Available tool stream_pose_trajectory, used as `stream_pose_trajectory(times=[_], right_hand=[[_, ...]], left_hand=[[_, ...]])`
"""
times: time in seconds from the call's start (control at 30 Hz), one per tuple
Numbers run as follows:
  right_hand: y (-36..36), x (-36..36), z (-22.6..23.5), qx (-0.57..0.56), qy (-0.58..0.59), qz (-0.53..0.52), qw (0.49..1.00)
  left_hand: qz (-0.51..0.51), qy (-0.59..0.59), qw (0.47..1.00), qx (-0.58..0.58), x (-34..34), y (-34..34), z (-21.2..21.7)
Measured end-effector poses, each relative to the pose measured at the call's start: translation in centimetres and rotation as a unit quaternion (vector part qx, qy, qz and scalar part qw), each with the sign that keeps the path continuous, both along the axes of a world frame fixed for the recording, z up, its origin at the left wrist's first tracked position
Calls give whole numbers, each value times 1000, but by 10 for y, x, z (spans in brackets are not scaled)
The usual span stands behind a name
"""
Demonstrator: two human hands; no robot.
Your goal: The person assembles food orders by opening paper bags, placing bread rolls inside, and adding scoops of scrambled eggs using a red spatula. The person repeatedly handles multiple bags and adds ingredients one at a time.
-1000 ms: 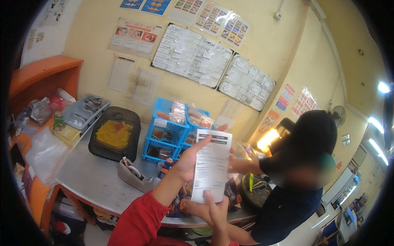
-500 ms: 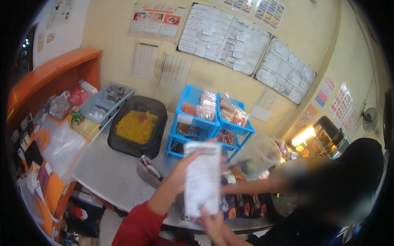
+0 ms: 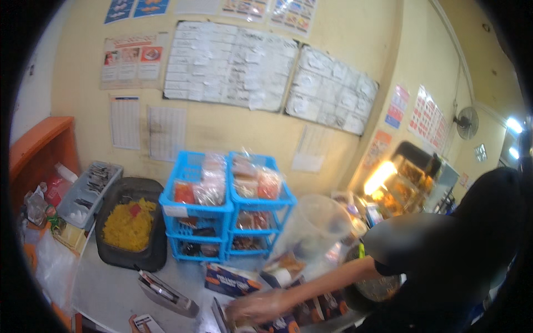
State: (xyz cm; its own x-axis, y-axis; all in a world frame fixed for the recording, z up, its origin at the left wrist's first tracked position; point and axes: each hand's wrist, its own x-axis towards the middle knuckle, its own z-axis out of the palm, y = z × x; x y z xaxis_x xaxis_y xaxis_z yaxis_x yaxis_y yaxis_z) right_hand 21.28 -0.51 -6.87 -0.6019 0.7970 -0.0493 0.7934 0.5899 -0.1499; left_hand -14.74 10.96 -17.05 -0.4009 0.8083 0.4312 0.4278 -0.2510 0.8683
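— Paper slip first: where is it?
— At the very bottom edge, left of centre, low over the near end of the steel counter. Only its top corner shows.
— And the left hand?
— Just a fingertip or thumb tip shows, right beside the slip and seemingly touching it. I cannot tell whether the fingers are clenched on the paper or released; the rest of the hand is cut off. The right hand is out of the picture.
— Whose arm crosses the counter, then?
— A co-worker's, coming in from the right. That person wears a dark top, and the gloved hand reaches low over the printed boxes, blurred, with the fingers spread downward.
— What lies near the slip?
— A narrow metal tray sits just to its right on the counter. Further back stands a black tray of yellow rice, with a grey cutlery tray to its left.
— And behind those?
— Two stacks of blue baskets hold bagged food against the yellow wall. A clear plastic bag, smeared by motion, hangs above the co-worker's arm. A lit warming cabinet glows at the right, and printed sheets cover the wall above.
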Motion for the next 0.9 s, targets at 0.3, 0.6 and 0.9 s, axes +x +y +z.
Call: stream_pose_trajectory(times=[0.3, 0.6, 0.9], right_hand=[[49, -154, -85, 30, 449, -455, 768], [107, -173, -93, 2, 535, -492, 687], [107, -252, -49, 207, 346, -484, 776]], left_hand=[[-173, 331, 921, -115, -30, 44, -37], [-402, 349, 842, -90, -88, 20, 14], [-366, 177, 906, -120, -54, 22, -5]])
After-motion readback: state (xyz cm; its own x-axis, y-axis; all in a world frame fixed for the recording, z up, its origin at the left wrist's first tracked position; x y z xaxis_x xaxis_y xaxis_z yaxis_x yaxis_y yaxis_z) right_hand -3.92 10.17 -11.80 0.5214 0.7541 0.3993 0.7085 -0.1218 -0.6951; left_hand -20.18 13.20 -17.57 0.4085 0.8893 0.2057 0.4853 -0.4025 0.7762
